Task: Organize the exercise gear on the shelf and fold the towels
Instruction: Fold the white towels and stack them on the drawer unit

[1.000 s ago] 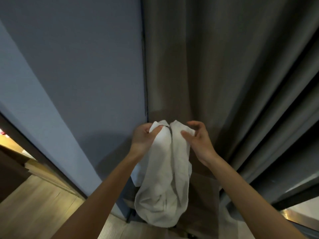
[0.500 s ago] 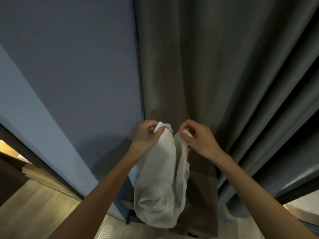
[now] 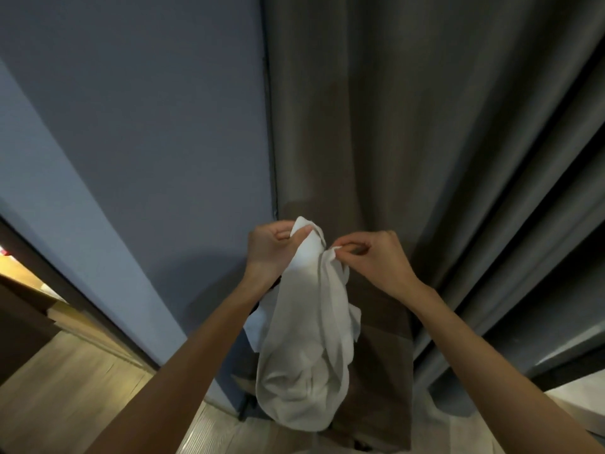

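Note:
A white towel [image 3: 304, 348] hangs in front of me, bunched and sagging into a loop at the bottom. My left hand [image 3: 271, 249] grips its upper left corner, thumb over the cloth. My right hand [image 3: 373, 260] pinches the other upper edge between thumb and fingers. The two hands are close together at the same height. The shelf and the exercise gear are hidden behind the towel and my arms.
A blue-grey wall [image 3: 147, 142] fills the left. A grey-brown curtain [image 3: 425, 126] hangs on the right, right behind the towel. Wooden floor [image 3: 65, 398] shows at the lower left, with a dark door frame [image 3: 42, 273] beside it.
My right hand has slid along the towel's top edge and closed into a pinch. The towel's two top corners have come closer together. The view has tilted slightly.

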`<state>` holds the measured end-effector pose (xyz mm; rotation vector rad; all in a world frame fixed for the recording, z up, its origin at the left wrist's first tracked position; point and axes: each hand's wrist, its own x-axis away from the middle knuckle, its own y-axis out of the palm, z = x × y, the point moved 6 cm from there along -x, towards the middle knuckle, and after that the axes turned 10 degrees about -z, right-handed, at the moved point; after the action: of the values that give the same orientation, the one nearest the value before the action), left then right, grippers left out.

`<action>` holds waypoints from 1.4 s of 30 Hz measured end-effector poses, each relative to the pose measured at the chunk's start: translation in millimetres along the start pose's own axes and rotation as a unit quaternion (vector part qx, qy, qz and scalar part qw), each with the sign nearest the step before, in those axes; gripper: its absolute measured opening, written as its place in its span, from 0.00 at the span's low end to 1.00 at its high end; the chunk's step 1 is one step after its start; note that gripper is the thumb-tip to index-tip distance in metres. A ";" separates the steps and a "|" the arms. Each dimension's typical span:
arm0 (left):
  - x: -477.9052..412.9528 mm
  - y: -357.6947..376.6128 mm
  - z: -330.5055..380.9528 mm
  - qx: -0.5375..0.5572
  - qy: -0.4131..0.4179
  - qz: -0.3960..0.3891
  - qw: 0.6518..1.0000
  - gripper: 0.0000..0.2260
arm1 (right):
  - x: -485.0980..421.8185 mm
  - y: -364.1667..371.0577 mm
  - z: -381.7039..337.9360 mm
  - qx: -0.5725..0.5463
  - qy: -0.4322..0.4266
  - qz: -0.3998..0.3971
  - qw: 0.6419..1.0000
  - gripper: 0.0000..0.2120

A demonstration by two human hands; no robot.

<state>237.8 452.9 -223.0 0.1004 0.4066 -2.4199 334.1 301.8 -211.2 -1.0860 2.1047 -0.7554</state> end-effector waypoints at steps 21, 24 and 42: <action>-8.3 3.3 10.2 0.049 0.000 -0.082 0.995 0.08 | -48.6 -17.8 -17.3 -0.047 0.044 -0.018 0.998 0.06; -6.3 3.1 8.4 0.069 0.004 -0.105 0.992 0.06 | -50.2 -15.4 -13.1 -0.130 0.059 -0.020 0.990 0.05; -10.3 10.4 10.4 0.013 0.081 -0.103 0.991 0.18 | -42.8 -21.4 -40.7 0.135 -0.089 -0.062 0.985 0.07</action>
<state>252.8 448.4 -214.1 0.2803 0.4794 -2.6315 332.9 335.5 -158.2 -1.0984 1.7395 -0.9368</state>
